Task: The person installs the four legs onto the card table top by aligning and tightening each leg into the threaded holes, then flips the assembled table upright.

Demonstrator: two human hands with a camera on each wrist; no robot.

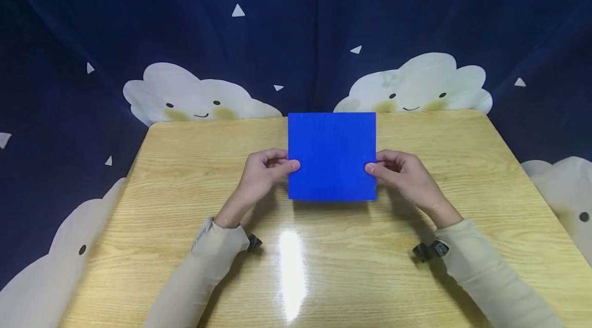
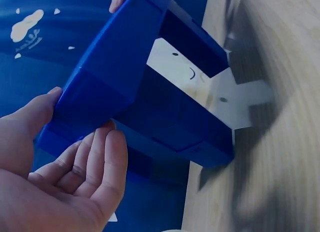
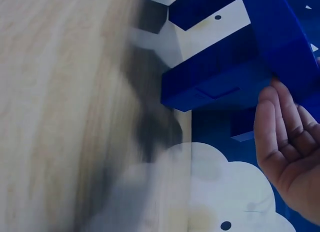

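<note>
Between both hands is a small blue stool [image 1: 332,156], its square flat top facing up in the head view. My left hand [image 1: 263,171] grips its left edge, thumb on top and fingers underneath. On the opposite edge, my right hand [image 1: 407,176] holds it the same way. The wrist views show thick blue legs [image 2: 175,117] hanging below the top, their ends close over the wooden table. One leg [image 3: 215,74] has a shallow rectangular recess in its side. From above, the top hides the legs.
The light wooden table [image 1: 185,189] reaches back to a dark blue curtain [image 1: 296,19] printed with white clouds and triangles. A small black wrist device [image 1: 430,251] sits at the right sleeve, another [image 1: 254,243] at the left. Light glares off the tabletop in front of the stool.
</note>
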